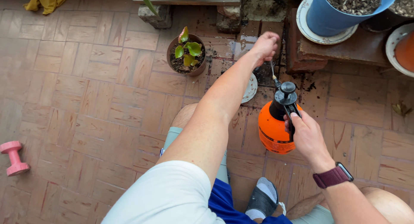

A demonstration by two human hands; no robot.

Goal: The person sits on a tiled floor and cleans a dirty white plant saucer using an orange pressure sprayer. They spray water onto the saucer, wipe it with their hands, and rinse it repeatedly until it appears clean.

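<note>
One sprayer (274, 128), two hands (307, 135) (265, 46) gripping; one potted plant (187, 55).

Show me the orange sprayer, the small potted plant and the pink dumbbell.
orange sprayer (272, 131), head view, on the orange tank.
potted plant (188, 51), head view, on its green leaves.
pink dumbbell (14, 158), head view, on the grip between the ends.

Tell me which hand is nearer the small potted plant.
The left. The left hand is raised above the floor just to the right of the small potted plant. The right hand holds the orange sprayer, farther down and right.
</note>
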